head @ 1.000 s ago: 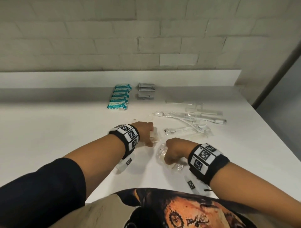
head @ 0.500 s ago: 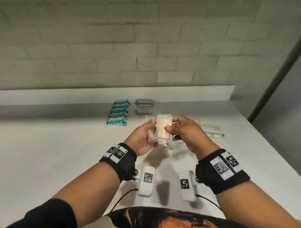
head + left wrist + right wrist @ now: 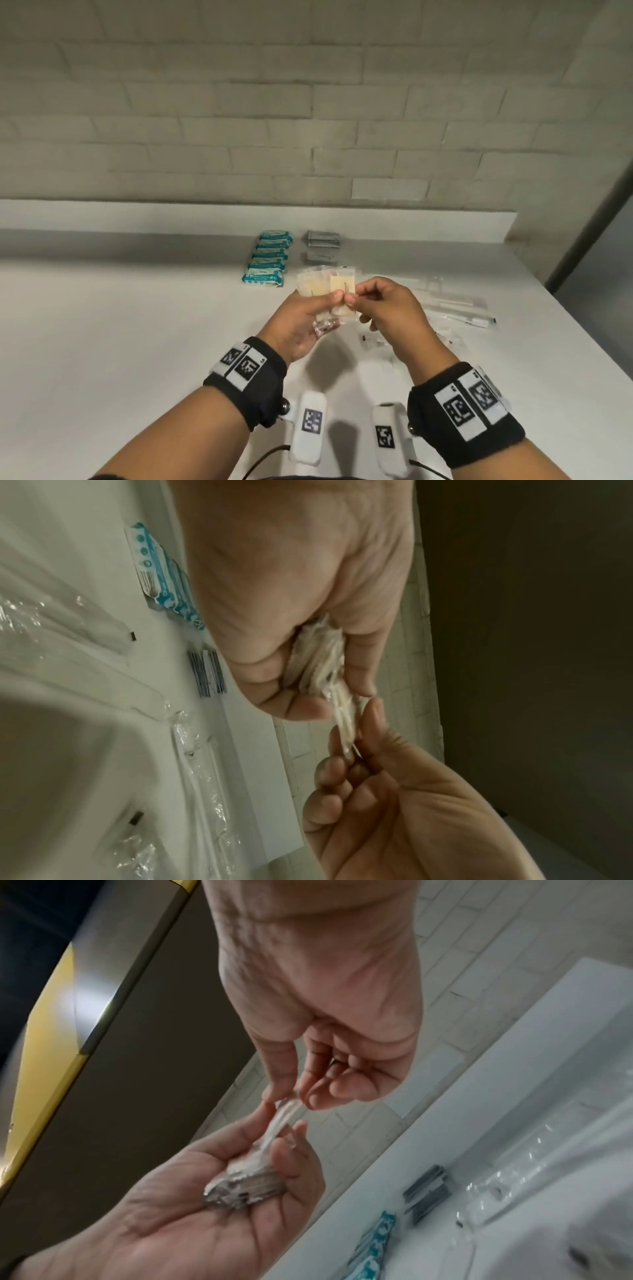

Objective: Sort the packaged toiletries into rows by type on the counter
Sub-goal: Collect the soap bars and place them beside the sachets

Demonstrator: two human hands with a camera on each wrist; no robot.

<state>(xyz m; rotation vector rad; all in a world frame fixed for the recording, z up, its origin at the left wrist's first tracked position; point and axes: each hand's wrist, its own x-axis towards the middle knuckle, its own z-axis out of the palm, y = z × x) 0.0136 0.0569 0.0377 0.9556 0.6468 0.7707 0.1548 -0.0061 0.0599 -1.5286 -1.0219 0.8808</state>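
Above the white counter (image 3: 120, 342), my left hand (image 3: 334, 298) grips a small stack of clear packets (image 3: 320, 284) with cream-coloured contents, fanned between thumb and fingers. My right hand (image 3: 354, 298) pinches the edge of the front packet with thumb and forefinger, its other fingers curled. In the left wrist view the stack (image 3: 325, 653) sits in my left hand (image 3: 308, 696), and my right hand (image 3: 356, 750) meets it from below. In the right wrist view my right hand (image 3: 287, 1093) nips one packet's end, with the bundle (image 3: 246, 1180) lying in my left hand (image 3: 284, 1134).
A row of teal packs (image 3: 269, 260) and a row of grey sachets (image 3: 322, 245) lie near the back ledge (image 3: 137, 216). Clear-wrapped long items (image 3: 459, 305) lie loose to the right, near the counter's right edge. A brick wall rises behind.
Both hands rose from the counter with the clear packets. The right hand, which had cupped the stack, now pinches a single packet at its edge, and the stack is fanned wider.
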